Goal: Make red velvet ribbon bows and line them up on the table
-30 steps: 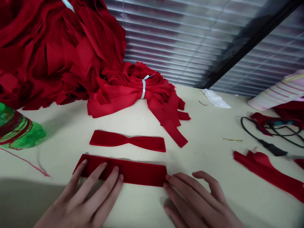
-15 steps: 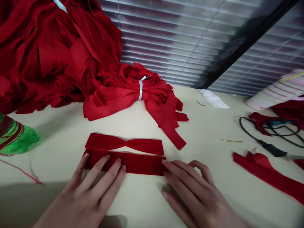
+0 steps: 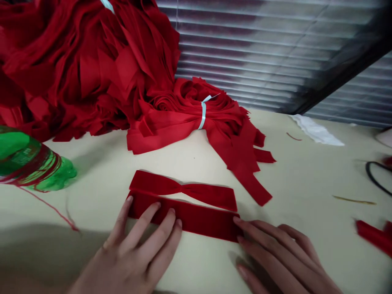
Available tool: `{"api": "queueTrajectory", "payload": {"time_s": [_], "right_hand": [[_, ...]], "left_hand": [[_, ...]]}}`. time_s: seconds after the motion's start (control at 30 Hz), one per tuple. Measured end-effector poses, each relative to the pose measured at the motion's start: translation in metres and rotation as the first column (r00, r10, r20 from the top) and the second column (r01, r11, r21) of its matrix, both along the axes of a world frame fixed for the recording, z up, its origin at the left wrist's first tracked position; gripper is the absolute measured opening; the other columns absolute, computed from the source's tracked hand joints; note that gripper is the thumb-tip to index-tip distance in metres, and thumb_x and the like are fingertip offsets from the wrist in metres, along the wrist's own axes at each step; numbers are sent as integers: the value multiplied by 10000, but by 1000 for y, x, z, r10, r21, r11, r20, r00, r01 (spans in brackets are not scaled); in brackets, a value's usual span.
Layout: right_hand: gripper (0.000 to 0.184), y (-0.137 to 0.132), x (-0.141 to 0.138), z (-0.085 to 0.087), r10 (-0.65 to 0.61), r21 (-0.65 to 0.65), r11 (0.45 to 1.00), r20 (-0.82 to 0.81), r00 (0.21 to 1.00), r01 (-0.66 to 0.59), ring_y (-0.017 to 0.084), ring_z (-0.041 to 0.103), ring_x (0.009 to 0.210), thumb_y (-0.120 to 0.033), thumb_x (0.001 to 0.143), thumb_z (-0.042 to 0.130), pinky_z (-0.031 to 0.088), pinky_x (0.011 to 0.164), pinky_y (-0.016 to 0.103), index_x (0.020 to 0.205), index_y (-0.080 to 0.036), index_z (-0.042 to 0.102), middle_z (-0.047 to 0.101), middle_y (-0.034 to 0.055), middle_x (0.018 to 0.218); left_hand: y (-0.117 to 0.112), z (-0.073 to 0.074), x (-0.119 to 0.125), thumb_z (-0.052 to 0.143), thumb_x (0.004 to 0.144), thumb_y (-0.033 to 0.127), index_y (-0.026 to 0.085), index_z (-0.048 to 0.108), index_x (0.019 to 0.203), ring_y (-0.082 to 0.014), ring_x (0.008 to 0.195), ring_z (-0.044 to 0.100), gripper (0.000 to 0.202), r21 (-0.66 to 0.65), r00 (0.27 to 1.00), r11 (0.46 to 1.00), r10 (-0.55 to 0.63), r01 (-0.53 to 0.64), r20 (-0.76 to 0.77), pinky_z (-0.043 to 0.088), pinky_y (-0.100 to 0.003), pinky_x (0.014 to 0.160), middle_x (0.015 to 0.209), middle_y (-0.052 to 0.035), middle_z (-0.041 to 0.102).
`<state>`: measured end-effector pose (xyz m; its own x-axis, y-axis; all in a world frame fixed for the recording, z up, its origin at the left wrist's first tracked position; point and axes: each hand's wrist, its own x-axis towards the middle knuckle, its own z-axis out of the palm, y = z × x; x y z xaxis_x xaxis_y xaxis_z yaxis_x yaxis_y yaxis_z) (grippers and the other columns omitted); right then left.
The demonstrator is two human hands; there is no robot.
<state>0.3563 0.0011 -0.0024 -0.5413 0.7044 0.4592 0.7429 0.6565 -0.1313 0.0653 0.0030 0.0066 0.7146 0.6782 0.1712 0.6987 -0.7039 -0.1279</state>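
Note:
My left hand (image 3: 134,245) lies flat with its fingers spread on the left half of a red velvet strip (image 3: 183,218). My right hand (image 3: 275,257) rests on the table, its fingertips against the strip's right end. The strip lies straight and touches the lower edge of a red velvet piece pinched at the middle into a bow shape (image 3: 183,190). Neither hand touches the bow-shaped piece.
Behind lie a large heap of red fabric strips (image 3: 85,69) and a bundle tied with pale blue tape (image 3: 202,118), both on the cream table (image 3: 294,171). A green bottle (image 3: 30,161) lies at left. Black cord (image 3: 375,175) and red scraps (image 3: 375,237) lie at right.
The velvet strip has slid away from me, up against the bow-shaped piece, with my hands on it. The whole scene sits further right in view, as my head has turned left.

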Motion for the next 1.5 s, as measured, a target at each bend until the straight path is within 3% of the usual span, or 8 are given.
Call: {"api": "queueTrajectory", "payload": {"time_s": [0.1, 0.37, 0.53, 0.67, 0.83, 1.0, 1.27, 1.5], "right_hand": [[177, -1, -1, -1, -20, 3, 1000, -55, 998, 20, 235, 639, 1011, -273, 896, 560, 409, 906, 378, 1028, -198, 651, 689, 59, 1154], [256, 1, 7, 3, 59, -34, 998, 16, 998, -58, 221, 625, 1059, -225, 825, 652, 416, 944, 348, 1079, -187, 645, 667, 56, 1206], [225, 3, 2, 9, 67, -41, 997, 25, 997, -65, 201, 633, 1060, -261, 856, 630, 418, 943, 328, 1065, -184, 652, 678, 47, 1188], [177, 3, -1, 18, 54, -47, 998, 36, 998, -52, 196, 642, 1062, -271, 899, 578, 430, 943, 324, 1028, -183, 661, 701, 46, 1143], [197, 1, -1, 22, 42, -80, 996, 44, 998, -39, 203, 631, 1092, -265, 904, 578, 429, 959, 328, 1055, -167, 658, 702, 50, 1143], [167, 1, -2, 22, 32, -82, 996, 6, 999, -31, 186, 637, 1069, -258, 885, 600, 399, 966, 317, 1018, -181, 665, 713, 19, 1119], [187, 2, -3, 20, 12, -108, 994, 3, 1000, -11, 190, 630, 1066, -262, 860, 626, 393, 961, 320, 1031, -200, 669, 700, 8, 1146], [236, -1, 3, 12, 22, -88, 996, 35, 999, -19, 206, 596, 1097, -237, 844, 629, 374, 975, 347, 1076, -197, 651, 657, 35, 1216]], "left_hand": [[-1, -1, -2, 498, 913, 371, 286, 467, 1366, -284, 1223, 430, 461, 1, 1000, 1000, 0, 0, -9, 8, -486, 1152, 1354, -16, 542], [-3, -3, -5, 494, 911, 367, 255, 457, 1375, -312, 1234, 415, 479, -21, 1000, 1000, -6, 7, 19, 1, -520, 1142, 1364, -49, 530], [-4, -2, -7, 518, 898, 347, 284, 450, 1376, -299, 1249, 411, 487, -63, 998, 998, 28, -24, 54, 2, -499, 1153, 1374, -16, 530], [-5, -10, -7, 528, 876, 362, 265, 388, 1416, -338, 1273, 386, 566, -72, 997, 997, 24, -19, 68, 40, -545, 1145, 1407, -50, 492], [-2, -16, -12, 518, 866, 414, 154, 318, 1451, -402, 1280, 342, 670, -21, 997, 998, -67, 67, 26, 52, -612, 1113, 1432, -144, 438], [2, -14, -15, 508, 860, 374, 129, 328, 1444, -418, 1269, 337, 659, 18, 991, 991, -129, 130, -41, 67, -652, 1082, 1443, -166, 408], [-5, -18, -8, 436, 865, 241, 199, 305, 1457, -379, 1305, 322, 608, -49, 996, 999, -17, 21, 85, 78, -631, 1100, 1428, -107, 456], [-4, -7, -5, 457, 915, 294, 281, 437, 1390, -304, 1274, 383, 476, -74, 997, 997, 25, -20, 67, 21, -526, 1148, 1379, -11, 530]]}}
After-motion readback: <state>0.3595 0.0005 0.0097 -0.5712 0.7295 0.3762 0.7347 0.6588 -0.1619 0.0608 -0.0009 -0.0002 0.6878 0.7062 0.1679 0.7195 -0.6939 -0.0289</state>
